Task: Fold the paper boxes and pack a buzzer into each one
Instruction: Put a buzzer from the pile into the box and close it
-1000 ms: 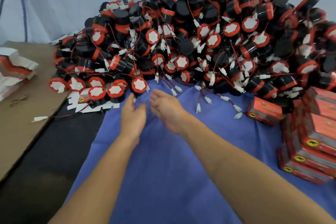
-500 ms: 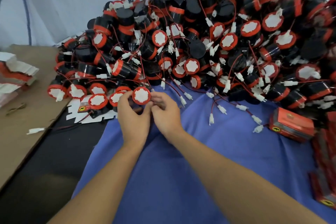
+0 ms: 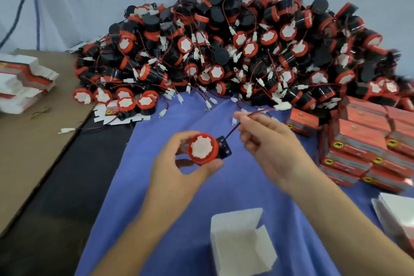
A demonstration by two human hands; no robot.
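Note:
My left hand (image 3: 179,170) grips a red and black buzzer (image 3: 202,149) above the blue cloth, its white-centred face turned up at me. My right hand (image 3: 266,143) pinches the buzzer's wire (image 3: 233,129), which runs up right to a white plug (image 3: 283,106). A folded white paper box (image 3: 240,244) with its flap open lies on the cloth near me. A big heap of buzzers (image 3: 224,51) fills the back of the table.
Stacked red packed boxes (image 3: 363,141) stand at the right. Flat box blanks (image 3: 20,83) lie on the brown cardboard (image 3: 29,152) at the left. One flat blank (image 3: 112,114) sits by the heap's front edge. More white blanks (image 3: 398,215) show at the lower right.
Both hands reached into the heap's front edge, took a buzzer and drew it back toward me. The right hand now pulls its wire out to the right.

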